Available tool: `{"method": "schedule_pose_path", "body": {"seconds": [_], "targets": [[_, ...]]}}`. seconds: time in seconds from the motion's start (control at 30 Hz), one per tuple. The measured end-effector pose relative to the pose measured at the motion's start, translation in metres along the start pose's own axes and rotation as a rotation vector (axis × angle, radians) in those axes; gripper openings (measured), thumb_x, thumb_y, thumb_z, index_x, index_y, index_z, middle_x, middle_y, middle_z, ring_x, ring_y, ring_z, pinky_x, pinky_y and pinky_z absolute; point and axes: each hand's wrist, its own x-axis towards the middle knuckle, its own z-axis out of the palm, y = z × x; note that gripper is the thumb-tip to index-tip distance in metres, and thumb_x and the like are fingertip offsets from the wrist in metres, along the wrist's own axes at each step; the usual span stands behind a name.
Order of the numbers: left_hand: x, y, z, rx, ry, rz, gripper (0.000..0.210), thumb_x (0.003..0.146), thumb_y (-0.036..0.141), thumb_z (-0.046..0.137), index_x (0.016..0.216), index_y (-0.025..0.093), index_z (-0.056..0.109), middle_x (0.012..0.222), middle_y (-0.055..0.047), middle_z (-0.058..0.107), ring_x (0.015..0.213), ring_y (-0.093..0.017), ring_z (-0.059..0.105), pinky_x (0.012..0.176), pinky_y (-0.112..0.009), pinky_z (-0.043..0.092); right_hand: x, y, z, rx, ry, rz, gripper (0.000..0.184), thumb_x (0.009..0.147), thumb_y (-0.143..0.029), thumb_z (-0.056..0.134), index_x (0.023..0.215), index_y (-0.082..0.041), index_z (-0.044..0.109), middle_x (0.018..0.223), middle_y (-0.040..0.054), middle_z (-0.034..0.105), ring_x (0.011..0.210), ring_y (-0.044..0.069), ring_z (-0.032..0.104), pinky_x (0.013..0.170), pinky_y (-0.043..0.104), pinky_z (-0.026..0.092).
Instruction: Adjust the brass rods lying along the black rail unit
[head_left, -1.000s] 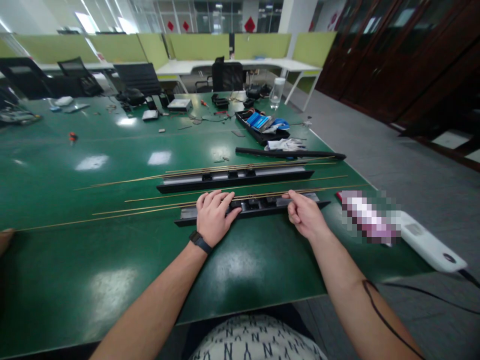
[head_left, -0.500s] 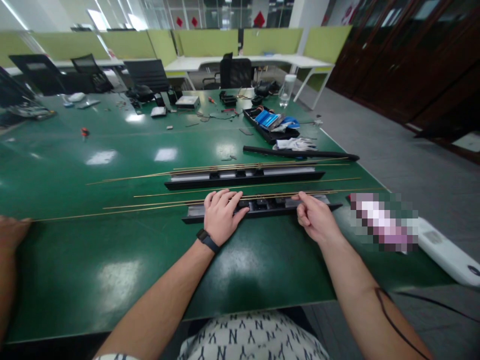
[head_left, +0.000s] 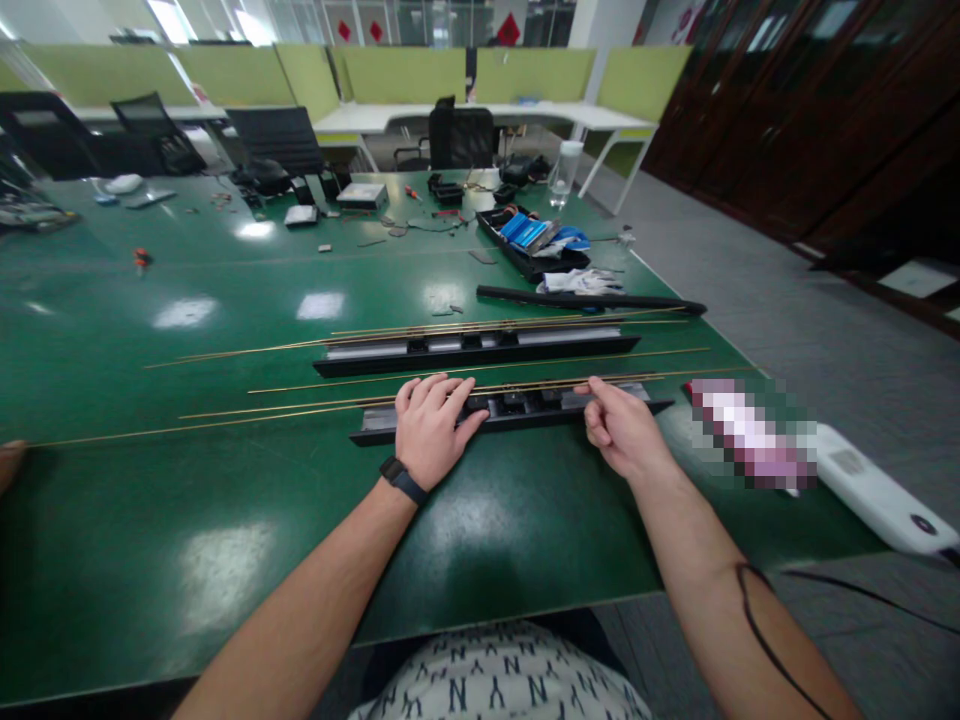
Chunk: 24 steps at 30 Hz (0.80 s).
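My left hand [head_left: 433,430], with a dark watch on the wrist, lies with its fingers spread over the nearer black rail [head_left: 525,414] and the thin gold-coloured rods along it. To the right, my right hand [head_left: 619,424] has its fingers curled, with the index finger and thumb closed at a gold-coloured rod [head_left: 540,386] over the rail's right part. Black blocks [head_left: 514,402] sit inside the rail between my hands. At the far left edge, another person's hand [head_left: 10,462] is at the end of a long rod [head_left: 112,436].
Behind lies a second black rail [head_left: 480,352] with more rods. Further back are a black tube [head_left: 592,300], white gloves [head_left: 581,281] and a black tray [head_left: 529,262] with blue items. On the right are a blurred pink item [head_left: 750,430] and a white device [head_left: 874,490].
The view has turned slightly right, so everything sits a little further left. Both my hands keep their places on the rail and rods. Less of the other person's hand shows.
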Motion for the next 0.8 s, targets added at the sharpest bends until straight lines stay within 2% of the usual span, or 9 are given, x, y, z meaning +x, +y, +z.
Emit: {"method": "schedule_pose_path", "body": {"seconds": [0.43, 0.8], "targets": [[-0.0007, -0.0009, -0.0006, -0.001, 0.011, 0.014, 0.043, 0.098, 0.049, 0.065, 0.134, 0.027, 0.067, 0.125, -0.008, 0.075, 0.127, -0.030, 0.061, 0.114, -0.051, 0.033, -0.0022, -0.0024, 0.0009, 0.013, 0.002, 0.004, 0.035, 0.082, -0.046, 0.083, 0.090, -0.015, 0.069, 0.048, -0.0051, 0.053, 0.030, 0.004, 0.031, 0.030, 0.016, 0.019], [-0.0002, -0.0013, 0.0000, -0.003, 0.017, 0.015, 0.043, 0.098, 0.050, 0.064, 0.133, 0.025, 0.068, 0.124, -0.008, 0.074, 0.127, -0.029, 0.061, 0.116, -0.049, 0.034, -0.0011, -0.0079, -0.0035, 0.031, 0.117, -0.031, 0.031, 0.081, -0.042, 0.082, 0.085, -0.015, 0.068, 0.047, -0.0054, 0.050, 0.029, 0.004, 0.032, 0.029, 0.016, 0.022]]}}
